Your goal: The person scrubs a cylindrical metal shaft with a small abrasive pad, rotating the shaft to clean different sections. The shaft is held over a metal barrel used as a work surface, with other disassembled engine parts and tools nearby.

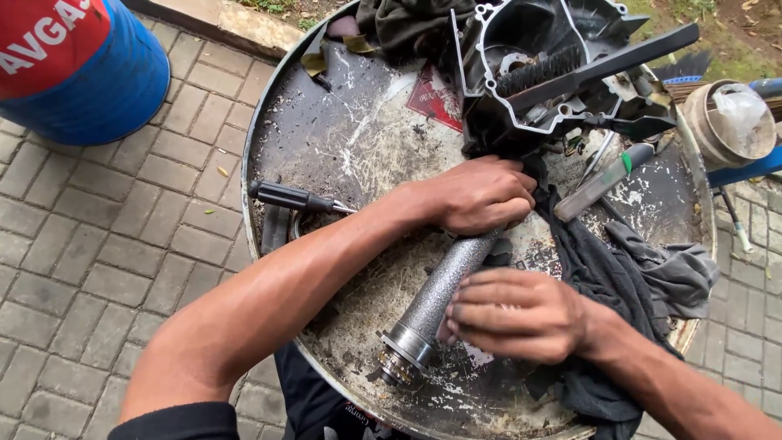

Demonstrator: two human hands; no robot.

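Note:
A grey speckled metal tube [440,293] with a ringed end lies slanted across a dirty round drum top [350,138]. My left hand [476,195] grips its upper end, just below a black engine casing [538,65]. My right hand [513,314] presses flat against the tube's lower half, fingers together, with a small pale piece under them. A dark rag [603,277] lies under and beside my right wrist.
A black-handled screwdriver [293,198] lies at the drum's left. A grey tool with a green band [599,181] rests right of the casing. A blue and red barrel [77,65] stands top left on brick paving. A tan pot [729,122] sits at the right.

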